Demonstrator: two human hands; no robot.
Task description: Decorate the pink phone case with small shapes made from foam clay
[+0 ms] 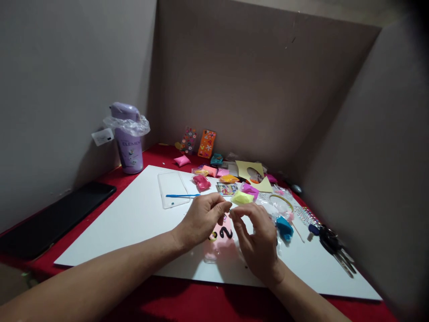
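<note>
My left hand (205,220) and my right hand (256,235) meet over a pink phone case (219,250), fingertips pinched close together. Something tiny and dark seems to sit between the fingertips, too small to name. Below them the case lies flat on a white board (130,223). On it are a black curvy piece (225,232) and a small yellow and black piece (213,235); its upper part is hidden by my fingers. A blue modelling tool (182,195) lies across a clear phone case (164,188) beyond my left hand.
Colourful clay packets (242,197) and a yellow card with a hole (264,183) lie behind my hands. Keys (335,248) and a gem sheet (306,215) are at right. A purple bottle (132,150) and a black slab-like object (60,219) stand left. Decorated cases (207,143) lean at the back wall.
</note>
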